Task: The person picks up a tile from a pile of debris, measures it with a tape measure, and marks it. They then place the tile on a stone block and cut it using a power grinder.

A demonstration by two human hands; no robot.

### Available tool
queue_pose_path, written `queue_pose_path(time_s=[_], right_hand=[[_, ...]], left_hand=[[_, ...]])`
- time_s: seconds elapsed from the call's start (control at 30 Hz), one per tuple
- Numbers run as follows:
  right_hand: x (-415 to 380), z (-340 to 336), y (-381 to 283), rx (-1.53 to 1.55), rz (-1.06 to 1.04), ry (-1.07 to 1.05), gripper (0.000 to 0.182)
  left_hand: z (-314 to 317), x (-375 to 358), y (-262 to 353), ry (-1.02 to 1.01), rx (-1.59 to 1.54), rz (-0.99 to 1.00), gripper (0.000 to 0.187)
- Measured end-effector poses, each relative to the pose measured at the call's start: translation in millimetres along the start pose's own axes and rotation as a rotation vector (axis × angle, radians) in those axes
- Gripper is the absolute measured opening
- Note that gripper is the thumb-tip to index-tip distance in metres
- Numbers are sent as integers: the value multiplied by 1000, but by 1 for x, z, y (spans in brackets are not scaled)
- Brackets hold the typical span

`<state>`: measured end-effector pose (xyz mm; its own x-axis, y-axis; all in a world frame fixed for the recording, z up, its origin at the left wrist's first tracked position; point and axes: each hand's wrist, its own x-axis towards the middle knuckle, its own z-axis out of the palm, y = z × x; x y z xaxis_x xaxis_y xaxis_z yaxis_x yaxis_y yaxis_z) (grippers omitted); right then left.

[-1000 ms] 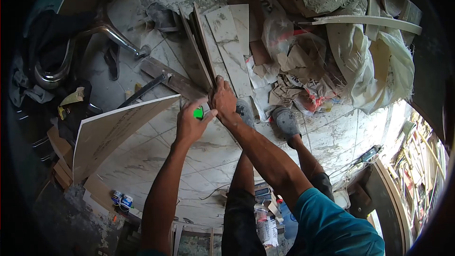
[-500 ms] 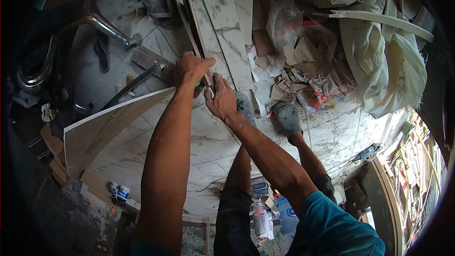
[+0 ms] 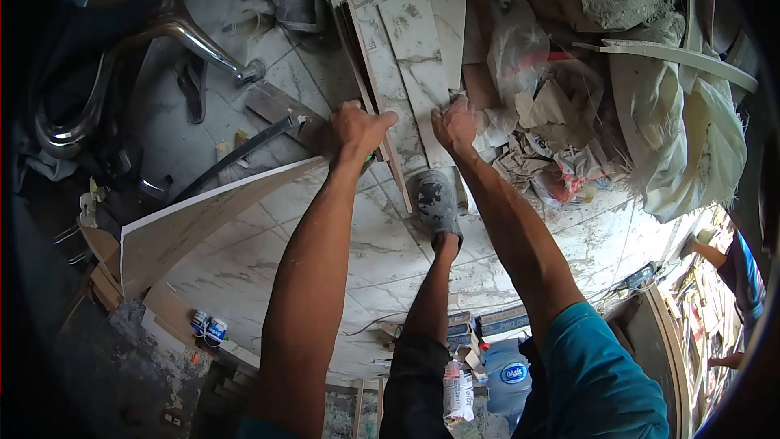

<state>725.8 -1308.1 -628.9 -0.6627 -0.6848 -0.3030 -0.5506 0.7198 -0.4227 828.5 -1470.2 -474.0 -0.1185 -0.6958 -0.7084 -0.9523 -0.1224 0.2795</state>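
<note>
My left hand (image 3: pixel 357 126) is closed over the near end of thin tile strips (image 3: pixel 361 57) that stand on edge on the floor. A bit of green object (image 3: pixel 370 159) shows under its palm. My right hand (image 3: pixel 455 123) grips the near right edge of a white marble-patterned tile strip (image 3: pixel 416 53) lying flat beside the upright strips. My foot in a dusty shoe (image 3: pixel 439 203) stands just below both hands.
A large pale tile (image 3: pixel 203 211) leans at the left. Beyond it lie a chrome bent tube (image 3: pixel 187 36) and a dark bar (image 3: pixel 244 150). Sacks, plastic and torn paper (image 3: pixel 569 114) pile up at the right. Another person (image 3: pixel 739 260) is at the far right edge.
My right hand left the upright strips and moved right onto the flat marble strip. My left hand stayed on the upright strips. Only one of my feet shows now.
</note>
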Motion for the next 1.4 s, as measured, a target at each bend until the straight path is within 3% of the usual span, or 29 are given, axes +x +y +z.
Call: queue_pose_path(time_s=[0.03,0.13,0.23,0.33,0.37,0.47,0.6,0.67,0.73,0.77,0.87,0.93,1.0,1.1,1.2,1.33,1.4], right_hand=[[8,3,1,163,175,-99,59],[12,-20,-14,159,200,-163,58],[1,-18,-36,80,307,9,60],[-3,-12,-33,195,418,-51,60],[-6,-8,-33,131,316,29,54],[-13,-4,-30,240,269,70,55],[-15,-10,-41,159,251,-19,60],[-12,-12,-41,124,247,-42,51],[-2,-19,-32,231,204,-262,41],[-1,-34,-32,431,134,-344,32],[8,-36,-13,626,96,-205,31],[17,-75,3,874,140,-330,34],[21,-106,29,860,180,-453,33],[10,-163,59,1019,291,-453,31],[2,-220,97,896,413,-468,29],[-11,-249,169,865,286,-404,31],[-16,-270,183,826,-52,-263,34]], left_hand=[[-1,0,1,-32,-37,-17,82],[-6,-5,7,-46,-67,-21,83],[-2,-6,3,-43,-94,-26,84],[-1,-3,1,-65,-126,-47,85],[-3,-3,0,-84,-128,-60,85],[2,-5,0,-46,-167,-47,81],[10,1,-10,-30,-223,-2,81],[6,-7,-3,6,-188,-18,71],[13,3,-15,-17,-218,-13,67],[12,4,-13,-33,-251,-10,63],[10,-5,-7,80,-176,43,54],[9,-3,-7,53,-150,36,55],[13,1,-8,21,-130,38,57],[29,6,-3,88,49,57,56],[43,-3,19,143,142,13,59],[59,-14,58,38,187,-71,58],[86,-8,66,116,301,-87,58]])
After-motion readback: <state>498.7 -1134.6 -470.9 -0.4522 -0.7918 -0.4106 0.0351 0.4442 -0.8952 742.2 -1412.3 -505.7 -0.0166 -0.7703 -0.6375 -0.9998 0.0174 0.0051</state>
